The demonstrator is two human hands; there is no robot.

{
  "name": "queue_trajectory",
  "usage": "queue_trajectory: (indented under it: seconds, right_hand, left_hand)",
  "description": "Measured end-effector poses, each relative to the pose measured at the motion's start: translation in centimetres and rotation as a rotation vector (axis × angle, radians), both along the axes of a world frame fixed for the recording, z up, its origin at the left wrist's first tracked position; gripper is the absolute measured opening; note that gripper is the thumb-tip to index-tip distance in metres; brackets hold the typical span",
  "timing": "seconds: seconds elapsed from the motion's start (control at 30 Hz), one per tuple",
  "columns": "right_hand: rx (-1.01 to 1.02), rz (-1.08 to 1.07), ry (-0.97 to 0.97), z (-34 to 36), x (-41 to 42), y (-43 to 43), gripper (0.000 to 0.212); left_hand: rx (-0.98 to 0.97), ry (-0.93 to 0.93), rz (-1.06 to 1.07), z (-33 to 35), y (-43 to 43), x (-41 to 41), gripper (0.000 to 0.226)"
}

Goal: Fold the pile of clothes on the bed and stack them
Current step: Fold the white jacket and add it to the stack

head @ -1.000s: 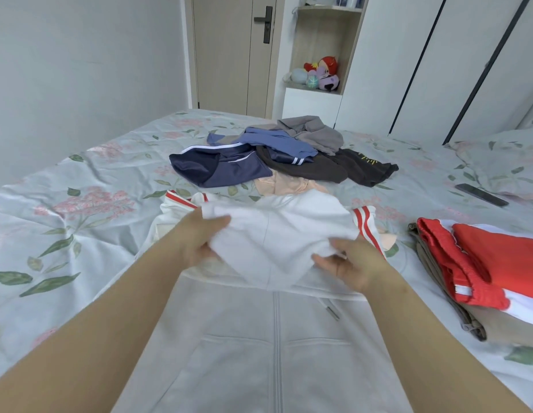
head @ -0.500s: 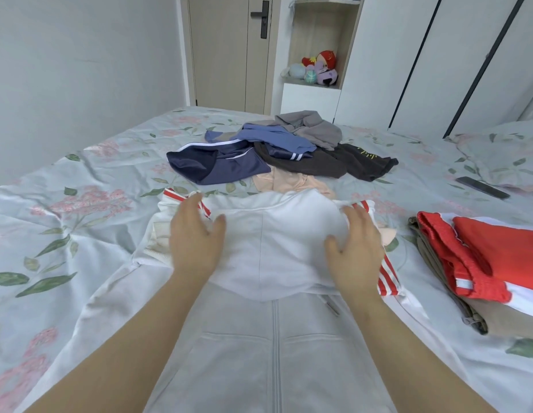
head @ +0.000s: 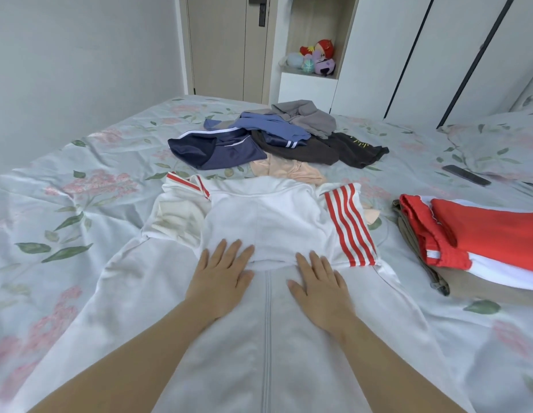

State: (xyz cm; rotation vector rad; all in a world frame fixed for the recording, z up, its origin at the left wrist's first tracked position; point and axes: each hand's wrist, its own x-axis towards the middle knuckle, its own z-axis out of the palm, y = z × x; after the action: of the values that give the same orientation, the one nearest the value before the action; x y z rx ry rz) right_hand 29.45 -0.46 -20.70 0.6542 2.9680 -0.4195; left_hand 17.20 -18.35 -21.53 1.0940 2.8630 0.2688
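Seen from the head camera, both hands lie flat, palms down, on a white jacket spread front-up across the bed, its zip running straight toward the viewer. The left hand rests just left of the zip and the right hand just right of it; each has its fingers spread apart and grips nothing, pressing on the cloth. Their fingertips touch the lower edge of the hood, which is folded down onto the jacket's chest. Red-striped sleeves are folded in at either shoulder. Beyond the jacket sits the unfolded pile of clothes, holding navy, blue, grey, dark brown and peach pieces. On the right side of the bed, near the jacket but apart from it, lies a stack of folded clothes with a red and white piece on top of a tan one. A dark phone lies farther back near a pillow.
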Motion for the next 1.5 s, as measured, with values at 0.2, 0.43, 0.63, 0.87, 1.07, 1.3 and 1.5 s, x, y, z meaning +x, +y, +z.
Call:
queue_trajectory:
  seconds: [0.2,0.43,0.63,0.87,1.07,1.3,1.5]
  right_hand:
    - [0.032,-0.056,-0.02,-0.4,8.3,-4.1,0.058]
    - [0.058,-0.025,0.005,-0.3,15.1,-7.7,0.052]
    - [0.05,-0.011,0.114,-0.2,19.5,-8.7,0.049]
    - [0.25,0.087,0.261,-1.0,23.7,-10.5,0.063]
    - [0.431,0.044,0.122,-1.6,23.1,-11.3,0.1]
    - [0.525,0.017,0.139,-1.9,22.3,-11.0,0.097]
    - [0.64,0.038,0.195,-2.2,22.8,-11.4,0.102]
  left_hand:
    - [-0.087,-0.052,-0.039,0.5,-4.6,6.8,0.052]
    - [-0.049,-0.057,-0.039,0.6,-8.4,13.6,0.05]
    - [0.002,0.059,-0.054,-0.1,-10.2,17.7,0.052]
    - [0.094,0.465,-0.172,-1.6,-12.4,22.0,0.065]
    - [-0.053,0.528,-0.162,-3.0,-12.1,21.8,0.116]
    - [0.022,0.774,-0.207,-3.9,-12.1,19.8,0.069]
    - [-0.044,0.679,-0.144,-4.5,-11.7,21.0,0.112]
